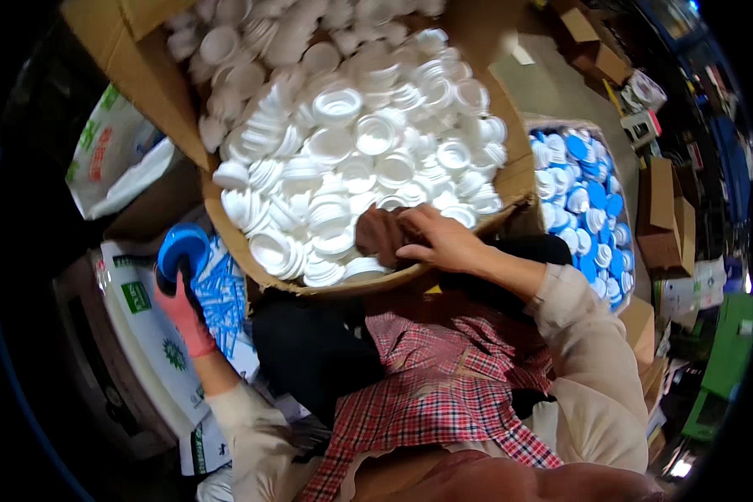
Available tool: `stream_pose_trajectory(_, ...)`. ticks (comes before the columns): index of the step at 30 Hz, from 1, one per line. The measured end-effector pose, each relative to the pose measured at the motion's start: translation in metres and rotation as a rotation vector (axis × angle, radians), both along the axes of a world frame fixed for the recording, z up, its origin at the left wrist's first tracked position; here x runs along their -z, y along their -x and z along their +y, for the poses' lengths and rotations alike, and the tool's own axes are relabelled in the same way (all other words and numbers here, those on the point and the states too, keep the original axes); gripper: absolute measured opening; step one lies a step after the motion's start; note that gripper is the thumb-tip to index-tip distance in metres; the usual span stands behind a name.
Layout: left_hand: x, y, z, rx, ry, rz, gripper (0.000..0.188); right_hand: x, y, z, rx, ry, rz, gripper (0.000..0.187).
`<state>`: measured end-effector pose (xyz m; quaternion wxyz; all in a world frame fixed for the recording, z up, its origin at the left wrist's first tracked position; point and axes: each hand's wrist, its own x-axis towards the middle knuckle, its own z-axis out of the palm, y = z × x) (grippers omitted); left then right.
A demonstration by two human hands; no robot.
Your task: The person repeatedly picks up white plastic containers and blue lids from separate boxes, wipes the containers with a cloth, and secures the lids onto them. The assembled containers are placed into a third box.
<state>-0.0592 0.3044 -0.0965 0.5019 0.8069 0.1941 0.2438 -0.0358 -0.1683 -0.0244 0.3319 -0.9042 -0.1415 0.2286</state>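
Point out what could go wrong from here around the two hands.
White caps are heaped close to the cardboard box's front rim, so the right hand might nudge some out. The brown crumpled piece at its fingers lies against the caps and could get mixed in. The blue round cap in the gloved left hand could slip onto the blue strips beside it.

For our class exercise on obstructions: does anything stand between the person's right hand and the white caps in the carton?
Partly: a brown item, touching the right hand, lies over some of the white caps; others beside it are uncovered.
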Motion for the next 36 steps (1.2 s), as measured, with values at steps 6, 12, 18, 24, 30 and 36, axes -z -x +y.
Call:
stream_pose_trajectory(6, -0.067, -0.019, -0.125, 0.522, -0.424, 0.035, 0.052, 0.044, -0.033, 0.025, -0.163, 0.101, -0.124, 0.050)
stream_pose_trajectory(12, -0.104, -0.058, -0.217, 0.639, 0.016, -0.095, 0.053, 0.019, -0.048, -0.002, -0.036, -0.343, -0.200, 0.024)
stream_pose_trajectory(18, -0.037, -0.104, -0.281, 0.904, -0.463, -0.244, 0.057, 0.004, -0.048, -0.007, 0.235, -0.859, -0.515, 0.026)
stream_pose_trajectory(24, -0.089, -0.070, -0.343, 0.851, -0.447, -0.390, 0.031, -0.006, -0.027, -0.010, 0.284, -0.606, -0.650, 0.047)
stream_pose_trajectory(30, -0.079, -0.075, -0.330, 0.981, 1.026, -0.129, 0.035, -0.020, -0.036, -0.002, 0.292, -0.590, -0.564, 0.026)
stream_pose_trajectory(36, -0.085, -0.069, -0.312, 0.735, -1.151, -0.200, 0.049, -0.026, -0.009, 0.005, -0.016, -0.494, -0.847, 0.041)
